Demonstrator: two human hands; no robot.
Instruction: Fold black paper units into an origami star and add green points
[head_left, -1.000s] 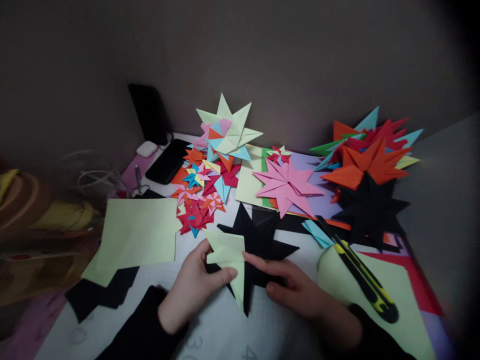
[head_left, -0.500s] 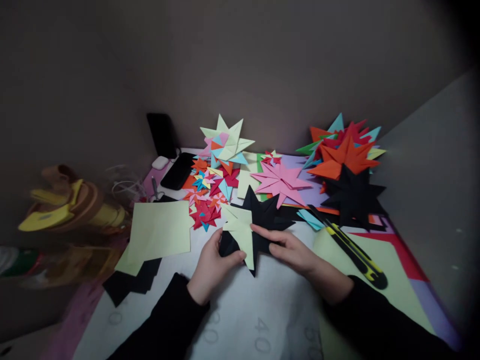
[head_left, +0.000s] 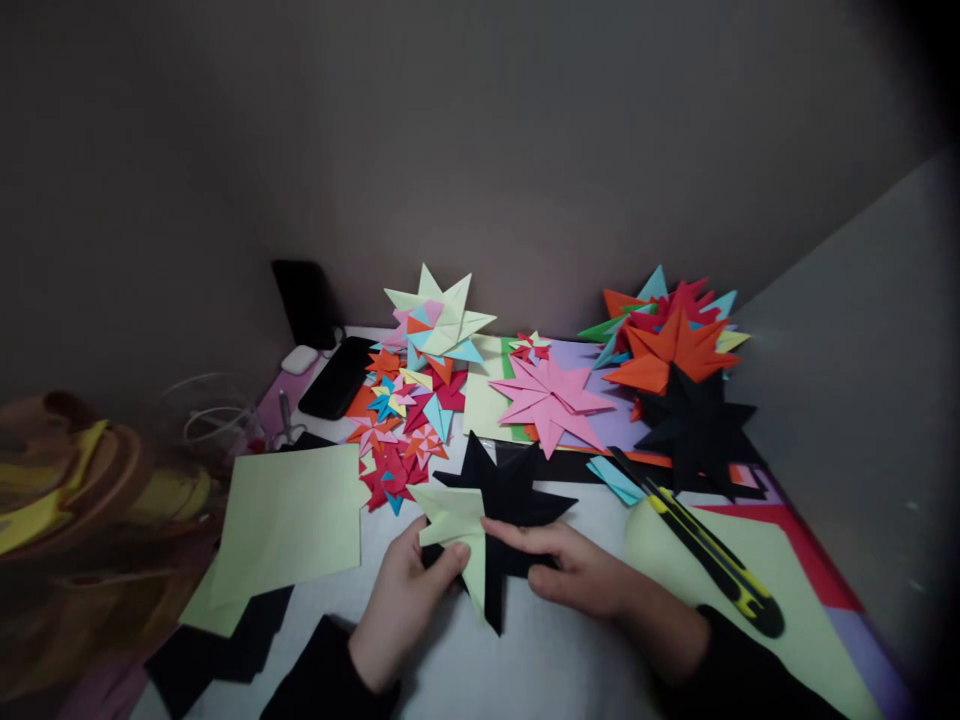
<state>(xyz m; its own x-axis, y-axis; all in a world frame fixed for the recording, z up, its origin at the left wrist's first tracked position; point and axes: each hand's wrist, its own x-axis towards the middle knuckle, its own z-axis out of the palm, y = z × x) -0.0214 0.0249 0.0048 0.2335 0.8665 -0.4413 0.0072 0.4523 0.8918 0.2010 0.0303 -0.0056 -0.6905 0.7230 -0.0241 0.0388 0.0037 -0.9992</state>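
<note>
Over the near part of the table my left hand [head_left: 409,585] grips a folded paper star. The star's black part [head_left: 499,485] has several sharp points, and pale green folded paper [head_left: 457,520] covers its left side. My left thumb presses on the green paper, with the fingers underneath hidden. From the right, my right hand [head_left: 585,565] also holds the star. Its index finger lies stretched along the top, with the tip at the green paper's edge. The right thumb rests by the star's lower right edge, and the other fingers are hidden.
A black and yellow utility knife [head_left: 712,560] lies on the right over pale green sheets. Pale green square paper [head_left: 292,520] is at left. Behind are a pink star [head_left: 551,400], stacked stars [head_left: 679,350], small stars [head_left: 390,475] and a phone [head_left: 337,378].
The view has tilted upward and shifted slightly right, so everything sits lower in the picture. Both hands keep their hold on the star, and the right index finger stays at the green edge.
</note>
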